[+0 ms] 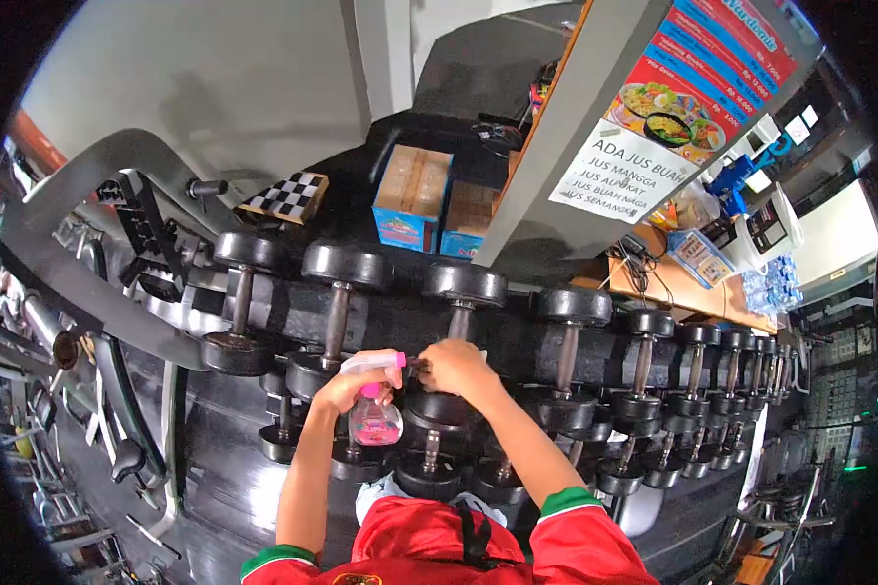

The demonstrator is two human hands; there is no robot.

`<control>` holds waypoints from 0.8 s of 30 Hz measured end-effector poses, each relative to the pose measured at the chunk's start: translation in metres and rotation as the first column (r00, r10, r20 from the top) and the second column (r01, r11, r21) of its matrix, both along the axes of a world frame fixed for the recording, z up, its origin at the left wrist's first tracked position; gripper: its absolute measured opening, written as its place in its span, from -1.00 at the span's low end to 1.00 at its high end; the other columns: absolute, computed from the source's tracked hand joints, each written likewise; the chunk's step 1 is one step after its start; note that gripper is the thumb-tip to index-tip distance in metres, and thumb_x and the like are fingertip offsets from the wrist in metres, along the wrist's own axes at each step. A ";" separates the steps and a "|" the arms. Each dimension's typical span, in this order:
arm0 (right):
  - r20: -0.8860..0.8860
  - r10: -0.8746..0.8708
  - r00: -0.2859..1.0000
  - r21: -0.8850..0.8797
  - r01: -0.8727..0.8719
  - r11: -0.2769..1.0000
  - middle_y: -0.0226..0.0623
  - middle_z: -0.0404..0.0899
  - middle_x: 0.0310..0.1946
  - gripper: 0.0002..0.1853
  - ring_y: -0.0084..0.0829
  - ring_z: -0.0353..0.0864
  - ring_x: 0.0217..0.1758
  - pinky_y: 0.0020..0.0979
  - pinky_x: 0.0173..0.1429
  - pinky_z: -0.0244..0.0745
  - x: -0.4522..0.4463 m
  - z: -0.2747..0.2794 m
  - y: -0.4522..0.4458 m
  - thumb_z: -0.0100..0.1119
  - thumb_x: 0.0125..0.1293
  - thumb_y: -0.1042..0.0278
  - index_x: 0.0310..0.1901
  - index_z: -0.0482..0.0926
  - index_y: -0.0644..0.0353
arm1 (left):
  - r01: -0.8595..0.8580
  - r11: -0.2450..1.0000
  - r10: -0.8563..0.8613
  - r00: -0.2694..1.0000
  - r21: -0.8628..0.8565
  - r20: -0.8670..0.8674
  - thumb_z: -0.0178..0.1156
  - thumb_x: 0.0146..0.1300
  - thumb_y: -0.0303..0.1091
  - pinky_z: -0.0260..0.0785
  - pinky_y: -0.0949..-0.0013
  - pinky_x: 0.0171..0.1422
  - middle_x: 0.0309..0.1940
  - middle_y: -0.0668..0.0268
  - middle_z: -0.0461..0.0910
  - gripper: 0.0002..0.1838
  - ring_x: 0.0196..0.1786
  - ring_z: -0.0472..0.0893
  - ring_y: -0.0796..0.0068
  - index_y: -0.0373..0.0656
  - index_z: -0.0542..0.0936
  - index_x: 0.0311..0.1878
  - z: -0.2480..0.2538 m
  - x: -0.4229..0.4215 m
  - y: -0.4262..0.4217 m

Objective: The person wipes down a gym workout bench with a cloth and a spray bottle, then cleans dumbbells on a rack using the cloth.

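My left hand (345,392) is wrapped round the neck of a clear spray bottle (376,426) with a white and pink trigger head and pink liquid inside. The nozzle points right, toward my right hand (458,370). That hand is closed over the handle of a black dumbbell (465,284) on the upper rack row. Something small and dark shows at its fingertips, but what it grips is hidden. Just left of the bottle stands another dumbbell (338,322) with a bare metal handle; a further dumbbell (569,356) is to the right of my right hand.
Dumbbells (698,369) continue along the two-tier rack to the right. Behind it are cardboard boxes (407,226), a checkered board (285,198) and a pillar with a menu poster (688,88). A grey machine frame (54,258) stands at left. Bottled water (773,286) lies on a wooden counter.
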State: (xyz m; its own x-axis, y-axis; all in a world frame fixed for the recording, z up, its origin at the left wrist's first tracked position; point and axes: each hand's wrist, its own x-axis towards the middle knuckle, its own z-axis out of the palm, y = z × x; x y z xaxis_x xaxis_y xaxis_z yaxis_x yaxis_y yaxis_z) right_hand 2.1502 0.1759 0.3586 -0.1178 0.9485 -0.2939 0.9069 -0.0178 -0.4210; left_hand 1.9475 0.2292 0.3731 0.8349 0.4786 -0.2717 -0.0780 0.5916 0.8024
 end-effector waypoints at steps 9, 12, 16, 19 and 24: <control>-0.298 -0.195 0.934 -0.137 0.160 0.978 -0.08 0.66 -0.26 -0.54 -0.02 0.64 -0.14 -0.14 0.00 0.52 0.066 0.029 -0.061 0.23 0.16 -0.07 -0.11 0.65 0.18 | 0.072 0.997 -0.072 0.997 -0.003 0.016 0.18 0.27 -0.13 0.33 0.39 -0.41 -0.47 0.27 0.51 -0.70 -0.60 0.40 0.51 -0.21 0.50 -0.31 -0.017 -0.007 0.004; -0.383 -0.352 0.854 0.075 0.409 0.910 -0.11 0.63 -0.20 -0.54 -0.03 0.62 -0.09 -0.16 0.02 0.50 0.062 0.030 -0.084 0.21 0.21 -0.03 -0.09 0.62 0.25 | -0.004 0.996 -0.004 0.996 -0.086 -0.085 0.17 0.28 -0.04 0.32 0.39 -0.43 -0.48 0.27 0.50 -0.63 -0.60 0.40 0.51 -0.21 0.50 -0.33 -0.007 -0.002 -0.002; -0.545 -0.435 0.716 0.099 0.571 0.815 -0.15 0.58 -0.16 -0.64 -0.11 0.61 -0.11 -0.24 0.02 0.46 0.050 0.048 -0.107 0.21 0.26 0.12 -0.05 0.61 0.23 | -0.110 0.989 0.133 0.952 0.096 -0.277 0.11 0.34 -0.01 0.46 0.38 -0.47 -0.45 0.30 0.49 -0.61 -0.63 0.41 0.55 -0.22 0.52 -0.26 0.013 0.022 -0.017; -0.599 -0.468 0.650 0.116 0.649 0.752 -0.17 0.58 -0.15 -0.67 -0.14 0.59 -0.10 -0.28 0.02 0.45 0.043 0.025 -0.122 0.21 0.27 0.19 -0.04 0.61 0.22 | -0.131 0.975 0.181 0.939 0.182 -0.291 0.13 0.34 -0.05 0.57 0.36 -0.43 -0.52 0.35 0.46 -0.63 -0.66 0.44 0.59 -0.23 0.57 -0.20 0.023 0.049 -0.026; -0.656 -0.501 0.565 0.137 0.741 0.657 -0.16 0.58 -0.14 -0.70 -0.18 0.60 -0.09 -0.29 0.03 0.45 0.023 0.012 -0.135 0.21 0.27 0.24 -0.05 0.61 0.23 | -0.134 0.954 0.239 0.879 0.267 -0.413 0.18 0.27 0.03 0.57 0.36 -0.49 -0.60 0.37 0.42 -0.56 -0.72 0.42 0.58 -0.25 0.55 -0.34 0.026 0.077 -0.025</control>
